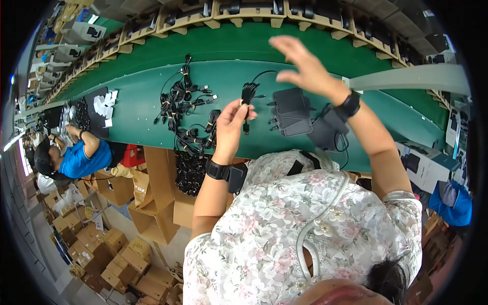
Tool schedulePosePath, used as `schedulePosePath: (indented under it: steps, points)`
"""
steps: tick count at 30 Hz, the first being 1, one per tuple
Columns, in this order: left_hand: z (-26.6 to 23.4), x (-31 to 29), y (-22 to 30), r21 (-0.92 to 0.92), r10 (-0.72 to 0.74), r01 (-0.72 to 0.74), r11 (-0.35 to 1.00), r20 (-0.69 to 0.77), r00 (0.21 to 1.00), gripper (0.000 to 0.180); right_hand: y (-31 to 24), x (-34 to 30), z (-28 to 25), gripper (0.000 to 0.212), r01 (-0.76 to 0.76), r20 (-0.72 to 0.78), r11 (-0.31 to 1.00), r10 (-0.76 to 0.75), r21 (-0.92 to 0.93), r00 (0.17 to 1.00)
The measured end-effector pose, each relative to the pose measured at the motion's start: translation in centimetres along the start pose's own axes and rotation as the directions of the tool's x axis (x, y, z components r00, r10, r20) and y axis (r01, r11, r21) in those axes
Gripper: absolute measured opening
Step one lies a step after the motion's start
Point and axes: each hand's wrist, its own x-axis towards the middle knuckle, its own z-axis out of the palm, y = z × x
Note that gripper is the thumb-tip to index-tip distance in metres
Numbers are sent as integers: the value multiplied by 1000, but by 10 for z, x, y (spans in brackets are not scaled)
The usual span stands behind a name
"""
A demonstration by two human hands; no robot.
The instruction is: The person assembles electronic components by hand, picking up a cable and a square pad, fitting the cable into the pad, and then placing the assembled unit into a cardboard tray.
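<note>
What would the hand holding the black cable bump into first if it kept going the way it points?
Probably nothing on the belt: the left hand, gripping the bundled cable, points across the green conveyor belt toward the wooden trays. Depth is unclear.

This is a factory packing line. A long green conveyor belt (142,96) carries bundled black cables (178,96) just left of the fingers (239,109), and brown cardboard boxes (117,249) are stacked far below them.

Lighting bright, even, overhead; I see only soft shadows on the green surface (152,101). Strong fisheye bending toward a black rim. My raised right hand (302,63) is motion-blurred; centre otherwise sharp.
</note>
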Motion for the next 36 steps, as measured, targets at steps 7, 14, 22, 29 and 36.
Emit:
schedulePosePath:
  steps: [7, 14, 22, 29, 36]
  points:
    - [28, 12, -9, 19, 121, -128, 992, 209, 970, 20, -34, -37, 12, 26, -673, 469, 620, 492, 402, 733]
    - [45, 14, -17, 162, -73, -50, 986, 673, 736, 23, -37, -81, -7, 25, -486, 223, 469, 510, 738, 831]
    - [78, 18, -48, 417, 244, -738, 531, 758, 605, 45, -73, -131, -34, 34, -458, 413, 888, 407, 29, 815]
    - [68, 40, -57, 385, 428, -755, 530, 647, 631, 53, -10, -202, -105, 31, -638, -153, 599, 660, -484, 736]
    - [26, 35, -87, 541, 156, -468, 699, 523, 838, 53, 74, -140, -205, 40, -794, -305, 569, 733, -216, 608]
